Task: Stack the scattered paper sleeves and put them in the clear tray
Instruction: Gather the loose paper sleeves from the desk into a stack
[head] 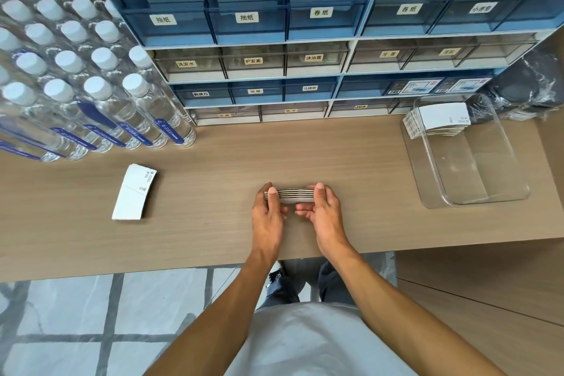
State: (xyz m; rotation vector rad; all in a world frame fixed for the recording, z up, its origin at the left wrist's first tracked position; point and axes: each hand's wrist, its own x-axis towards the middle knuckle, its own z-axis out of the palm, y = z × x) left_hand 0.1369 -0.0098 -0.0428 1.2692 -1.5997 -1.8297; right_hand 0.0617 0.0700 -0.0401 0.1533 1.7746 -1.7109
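Note:
Both hands hold one stack of white paper sleeves [294, 195] on edge above the middle of the wooden table. My left hand [268, 210] grips its left end and my right hand [323, 212] grips its right end. A second pile of paper sleeves [134, 192] lies flat on the table to the left, apart from my hands. The clear tray [494, 180] stands at the right of the table. A third stack of sleeves [439, 120] leans inside the tray's far end.
Rows of water bottles [91, 91] with white caps fill the back left. Blue drawer cabinets [274, 49] with labels line the back. A dark plastic-wrapped bundle [531, 85] sits behind the tray. The table's front edge [152, 268] runs just below my wrists.

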